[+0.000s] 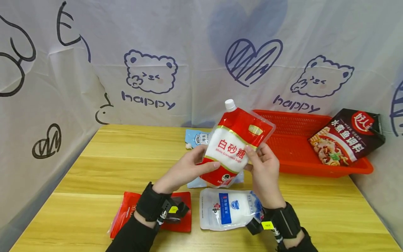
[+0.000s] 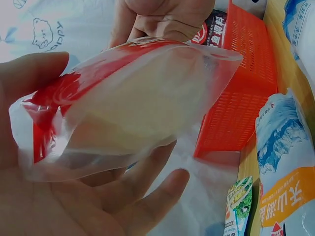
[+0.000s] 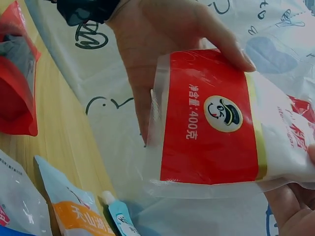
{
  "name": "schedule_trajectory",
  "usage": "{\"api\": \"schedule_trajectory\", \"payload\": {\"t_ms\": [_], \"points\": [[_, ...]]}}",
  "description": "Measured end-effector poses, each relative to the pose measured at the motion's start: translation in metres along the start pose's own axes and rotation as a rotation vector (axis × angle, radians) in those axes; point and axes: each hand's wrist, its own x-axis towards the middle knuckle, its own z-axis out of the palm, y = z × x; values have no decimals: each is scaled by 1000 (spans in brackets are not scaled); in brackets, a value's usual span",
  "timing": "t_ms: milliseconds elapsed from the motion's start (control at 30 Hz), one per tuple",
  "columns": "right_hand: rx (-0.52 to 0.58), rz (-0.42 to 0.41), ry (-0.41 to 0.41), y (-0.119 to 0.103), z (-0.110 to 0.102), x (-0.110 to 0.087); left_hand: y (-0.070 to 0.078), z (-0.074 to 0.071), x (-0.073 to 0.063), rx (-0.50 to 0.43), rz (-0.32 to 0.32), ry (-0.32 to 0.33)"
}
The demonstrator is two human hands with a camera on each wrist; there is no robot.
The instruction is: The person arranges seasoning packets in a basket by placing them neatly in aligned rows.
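Both hands hold a red and white spouted pouch of white granulated sugar [image 1: 228, 148] above the middle of the table. The left hand [image 1: 184, 169] grips its lower left side, thumb across the front and fingers behind. On the other edge, the right hand [image 1: 266, 173] pinches the pouch with its thumb in front. The white cap [image 1: 230, 105] points up and the pouch leans to the right. From the left wrist view, the pouch's clear bottom [image 2: 138, 108] is visible. Its red lower front [image 3: 211, 123] faces the right wrist camera.
Behind the pouch lies a blue Heinz packet [image 1: 199, 136]. A white and blue bag [image 1: 231, 210] and a red bag [image 1: 184, 220] lie nearer. A Tianshan salt bag [image 2: 285, 167] is partly hidden in the head view. The red basket [image 1: 283, 164] at right holds a black fish-seasoning package [image 1: 343, 136].
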Motion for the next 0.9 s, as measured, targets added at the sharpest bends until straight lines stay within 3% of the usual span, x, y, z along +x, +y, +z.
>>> {"api": "schedule_trajectory", "payload": {"t_ms": [167, 467, 667, 900], "points": [[12, 23, -14, -2, 0, -1, -1, -2, 0, 4, 8, -32], [-28, 41, -63, -2, -4, 2, -3, -5, -1, 27, 29, 16], [-45, 54, -128, -5, -11, 4, -3, -10, -4, 70, 27, 45], [9, 22, -213, -10, -24, 10, 1, -15, -7, 80, 37, 30]]}}
